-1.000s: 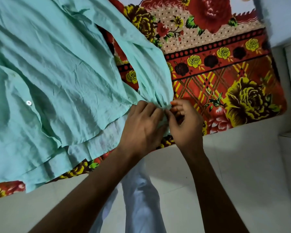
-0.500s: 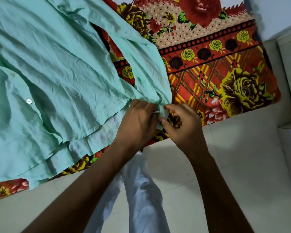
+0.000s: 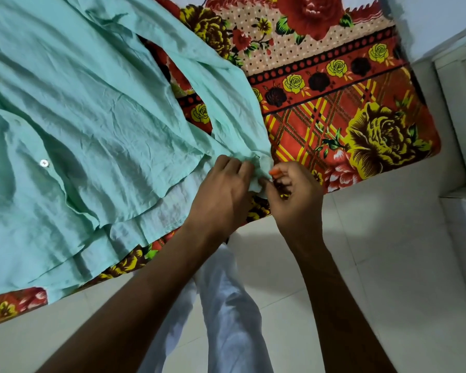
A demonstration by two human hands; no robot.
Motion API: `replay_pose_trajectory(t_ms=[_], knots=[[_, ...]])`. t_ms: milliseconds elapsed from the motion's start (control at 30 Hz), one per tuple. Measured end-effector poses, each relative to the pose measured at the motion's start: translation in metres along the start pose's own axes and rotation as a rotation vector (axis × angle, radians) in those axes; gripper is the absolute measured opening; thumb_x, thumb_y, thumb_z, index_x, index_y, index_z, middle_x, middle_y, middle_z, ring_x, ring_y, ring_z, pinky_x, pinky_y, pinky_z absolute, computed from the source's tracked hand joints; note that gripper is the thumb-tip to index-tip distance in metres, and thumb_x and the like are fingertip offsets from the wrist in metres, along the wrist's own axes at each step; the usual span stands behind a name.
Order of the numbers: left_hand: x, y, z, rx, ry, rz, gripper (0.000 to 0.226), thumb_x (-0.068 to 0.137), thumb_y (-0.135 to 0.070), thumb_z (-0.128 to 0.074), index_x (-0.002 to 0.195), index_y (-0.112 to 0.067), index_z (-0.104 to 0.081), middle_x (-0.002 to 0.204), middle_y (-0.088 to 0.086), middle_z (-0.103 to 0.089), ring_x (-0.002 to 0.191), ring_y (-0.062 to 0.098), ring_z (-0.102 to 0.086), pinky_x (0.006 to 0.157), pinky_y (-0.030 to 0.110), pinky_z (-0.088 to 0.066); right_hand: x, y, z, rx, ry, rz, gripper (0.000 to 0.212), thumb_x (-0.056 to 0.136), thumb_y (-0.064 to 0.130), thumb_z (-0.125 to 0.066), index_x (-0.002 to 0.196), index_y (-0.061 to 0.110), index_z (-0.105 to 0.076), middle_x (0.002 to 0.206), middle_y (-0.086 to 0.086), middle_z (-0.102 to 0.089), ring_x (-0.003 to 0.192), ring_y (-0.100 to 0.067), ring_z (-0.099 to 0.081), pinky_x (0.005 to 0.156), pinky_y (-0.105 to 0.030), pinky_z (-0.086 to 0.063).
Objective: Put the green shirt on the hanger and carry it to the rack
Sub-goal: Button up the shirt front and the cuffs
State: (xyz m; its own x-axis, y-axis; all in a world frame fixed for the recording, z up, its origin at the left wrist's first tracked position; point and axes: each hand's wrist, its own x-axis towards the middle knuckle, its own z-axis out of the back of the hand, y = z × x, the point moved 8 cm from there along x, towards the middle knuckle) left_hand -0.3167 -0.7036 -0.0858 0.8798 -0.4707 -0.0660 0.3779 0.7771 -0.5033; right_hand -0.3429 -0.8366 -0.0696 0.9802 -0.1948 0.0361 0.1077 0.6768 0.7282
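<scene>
One green shirt [image 3: 92, 109], one floral bedsheet [image 3: 334, 84] — two hands.

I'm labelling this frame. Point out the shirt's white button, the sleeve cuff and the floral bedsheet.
white button [image 3: 43, 163], head view, its centre.
sleeve cuff [image 3: 261, 164], head view, bunched end.
floral bedsheet [image 3: 361, 125], head view, bare plaid patch.

Bare forearms, orange-painted nails [image 3: 274, 172], pale bluish-white trousers [image 3: 226, 305].
</scene>
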Motion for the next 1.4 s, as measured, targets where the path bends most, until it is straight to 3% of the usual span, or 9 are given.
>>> replay_pose_trajectory(t_ms=[100, 233, 333, 400, 567, 633, 833, 1067, 1400], knots=[[0.0, 0.008, 0.016, -0.156, -0.073, 0.048, 0.004, 0.087, -0.005, -0.061, 0.084, -0.002, -0.062, 0.076, 0.013, -0.061, 0.076, 0.029, -0.052, 0.068, 0.04, -0.04, -0.001, 0.001, 0.004, -0.004, -0.041, -0.023, 0.022, 0.089, 0.006, -0.077, 0.109, 0.005, -0.071, 0.102, -0.007, -0.068, 0.089, -0.012, -0.067, 0.077, -0.025, -0.059], [-0.004, 0.027, 0.028, -0.42, -0.152, 0.252, 0.037, 0.1, -0.017, -0.056, 0.066, -0.005, -0.048, 0.056, 0.004, -0.044, 0.056, 0.019, -0.043, 0.056, 0.033, -0.03, -0.001, 0.007, 0.011, -0.044, -0.12, -0.029, 0.029, 0.089, -0.001, -0.072, 0.117, 0.006, -0.071, 0.105, -0.007, -0.069, 0.091, -0.009, -0.067, 0.081, -0.015, -0.055], [-0.01, 0.041, 0.017, -0.673, -0.116, 0.45, 0.043, 0.102, -0.025, -0.057, 0.064, -0.008, -0.044, 0.055, -0.003, -0.036, 0.055, 0.01, -0.036, 0.054, 0.028, -0.028, -0.001, 0.013, 0.013, -0.093, -0.158, 0.007, 0.021, 0.091, -0.002, -0.071, 0.111, 0.003, -0.073, 0.101, -0.007, -0.072, 0.09, -0.012, -0.068, 0.082, -0.009, -0.049], [-0.011, 0.044, 0.012, -0.768, -0.075, 0.509, 0.04, 0.101, -0.026, -0.058, 0.064, -0.011, -0.05, 0.057, -0.003, -0.041, 0.057, 0.011, -0.04, 0.055, 0.028, -0.031, -0.001, 0.017, 0.01, -0.102, -0.146, 0.052, 0.016, 0.092, -0.002, -0.07, 0.107, 0.001, -0.076, 0.101, -0.009, -0.074, 0.092, -0.017, -0.069, 0.082, -0.014, -0.051], [-0.005, 0.04, 0.007, -0.776, 0.006, 0.506, 0.03, 0.097, -0.023, -0.061, 0.074, -0.004, -0.062, 0.066, 0.012, -0.055, 0.063, 0.024, -0.05, 0.058, 0.031, -0.036, -0.002, 0.018, -0.006, -0.116, -0.091, 0.077, 0.016, 0.096, 0.003, -0.068, 0.108, 0.001, -0.078, 0.102, -0.012, -0.072, 0.094, -0.023, -0.069, 0.081, -0.033, -0.058], [-0.005, 0.043, 0.005, -0.822, 0.011, 0.559, 0.026, 0.096, -0.027, -0.06, 0.084, -0.005, -0.068, 0.08, 0.017, -0.065, 0.079, 0.032, -0.061, 0.063, 0.032, -0.042, -0.003, 0.014, -0.006, -0.156, -0.13, 0.044, 0.016, 0.095, 0.002, -0.068, 0.107, 0.001, -0.079, 0.1, -0.012, -0.071, 0.091, -0.024, -0.068, 0.077, -0.036, -0.057], [-0.01, 0.046, 0.005, -0.964, 0.01, 0.667, 0.021, 0.093, -0.028, -0.06, 0.094, -0.013, -0.075, 0.092, 0.009, -0.075, 0.095, 0.029, -0.069, 0.082, 0.051, -0.057, -0.001, 0.022, -0.006, -0.16, -0.171, 0.031, 0.022, 0.095, -0.002, -0.063, 0.112, -0.002, -0.076, 0.103, -0.014, -0.069, 0.095, -0.025, -0.067, 0.08, -0.029, -0.056], [-0.009, 0.042, 0.005, -0.958, 0.013, 0.658, 0.016, 0.099, -0.023, -0.063, 0.102, -0.018, -0.078, 0.094, -0.006, -0.077, 0.09, 0.005, -0.07, 0.083, 0.033, -0.058, 0.0, 0.024, -0.014, -0.039, -0.154, -0.031, 0.025, 0.093, 0.0, -0.065, 0.115, 0.001, -0.077, 0.108, -0.011, -0.073, 0.099, -0.019, -0.07, 0.085, -0.024, -0.059], [-0.007, 0.042, 0.0, -1.013, 0.01, 0.647, 0.018, 0.1, -0.022, -0.062, 0.104, -0.016, -0.079, 0.096, -0.006, -0.078, 0.09, 0.003, -0.071, 0.076, 0.017, -0.057, 0.0, 0.011, -0.016, 0.163, -0.16, -0.273, 0.017, 0.091, 0.009, -0.076, 0.108, 0.007, -0.074, 0.096, 0.006, -0.075, 0.094, -0.003, -0.073, 0.084, -0.019, -0.059]])
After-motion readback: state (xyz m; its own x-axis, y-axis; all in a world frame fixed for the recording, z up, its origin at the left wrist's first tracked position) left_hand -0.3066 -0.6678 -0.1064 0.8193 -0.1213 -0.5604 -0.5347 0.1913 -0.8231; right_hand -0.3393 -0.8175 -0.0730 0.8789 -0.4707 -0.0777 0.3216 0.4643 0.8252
